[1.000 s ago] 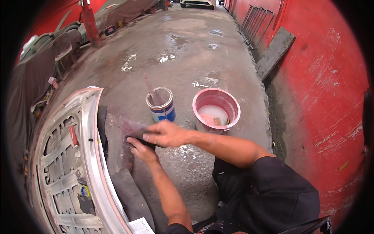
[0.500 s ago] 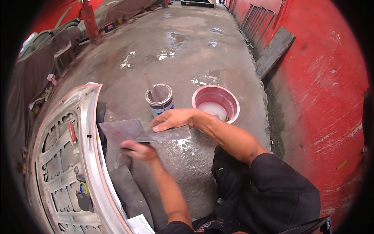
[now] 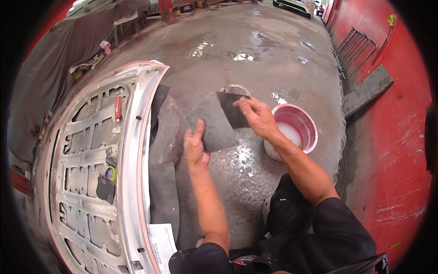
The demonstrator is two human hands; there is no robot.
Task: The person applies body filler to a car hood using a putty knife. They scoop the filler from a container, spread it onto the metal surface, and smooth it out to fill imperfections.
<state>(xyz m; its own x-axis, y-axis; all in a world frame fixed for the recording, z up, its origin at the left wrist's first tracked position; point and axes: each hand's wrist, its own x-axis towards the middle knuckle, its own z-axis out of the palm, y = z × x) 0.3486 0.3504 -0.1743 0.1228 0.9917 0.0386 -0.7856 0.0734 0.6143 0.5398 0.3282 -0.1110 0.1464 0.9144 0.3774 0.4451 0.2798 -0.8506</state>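
My left hand [image 3: 196, 148] pinches a grey sheet of sandpaper [image 3: 212, 124] by its lower left edge, thumb on top. A darker sandpaper sheet [image 3: 234, 111] is gripped at its right edge by my right hand [image 3: 259, 118]. The two sheets meet or overlap along one side; whether they are joined is hard to make out. Behind the dark sheet, a metal can [image 3: 240, 89] shows only its rim, with a stick [image 3: 226, 75] rising from it. Just right of my right hand stands a pink bucket [image 3: 311, 137] holding cloudy liquid.
A bare car hood [image 3: 131, 182] lies at left, carrying a red-handled tool [image 3: 118, 108], a green tape roll [image 3: 111, 173] and a dark sandpaper piece [image 3: 106, 188]. Printed paper [image 3: 163, 239] and a dark mat [image 3: 163, 196] lie beside it. A plank [image 3: 368, 91] leans on the red wall [image 3: 388, 150].
My head view has turned left, so the scene sits further right. The sheets are tilted more upright, and my right hand has moved from lying over a sheet to gripping the dark one's edge.
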